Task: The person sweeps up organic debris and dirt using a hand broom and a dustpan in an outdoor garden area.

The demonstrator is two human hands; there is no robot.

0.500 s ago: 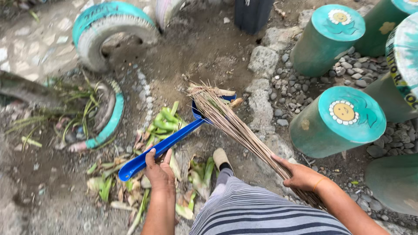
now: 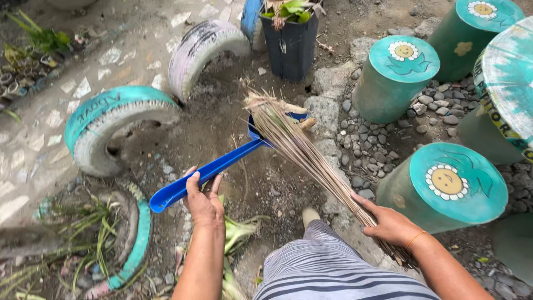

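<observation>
While the left hand [image 2: 204, 204] grips the blue dustpan [image 2: 222, 166] by its handle, the right hand [image 2: 390, 224] is wrapped round a stick broom [image 2: 302, 147].

Head view: left fingers curl over the handle near its butt end, thumb on top; right fingers are closed tight on the bundled sticks; the dustpan lies over bare soil at centre frame, long axis from 8 o'clock to 2 o'clock, scoop pointing to 2 o'clock under the broom tips; the broom slants from 5 o'clock up to 11 o'clock; to sweep well, I judge, keep the scoop lip flat to the soil and draw short strokes into it; painted tyres [image 2: 111, 125] sit at 9 o'clock, teal stumps [image 2: 444, 186] at 3 o'clock, a dark pot [image 2: 291, 47] at 12 o'clock.
</observation>
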